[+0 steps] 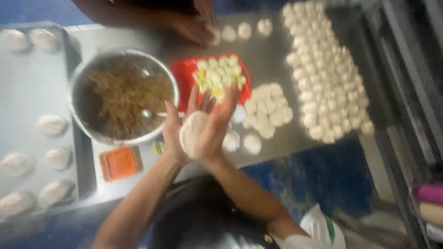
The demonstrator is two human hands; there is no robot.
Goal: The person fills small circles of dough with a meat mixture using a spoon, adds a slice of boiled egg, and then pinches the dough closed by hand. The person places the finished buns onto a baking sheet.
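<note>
Both hands, left [174,131] and right [217,124], press flat around a dough disc [191,133] above the table [272,60], beside the filling bowl [123,97] and red tray [184,74]; even palm pressure would likely keep it round.

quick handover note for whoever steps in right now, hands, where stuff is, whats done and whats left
Left hand and right hand: raised together over the table, pressing a flat dough disc between them.
Filling: brown mince in the metal bowl, spoon in it; red tray of pale yellow pieces behind the hands.
Done: shaped buns on the baking tray at left.
Left: small dough balls in rows at right, a flattened pile nearer the hands.
Another person's hand works at the far edge.
</note>
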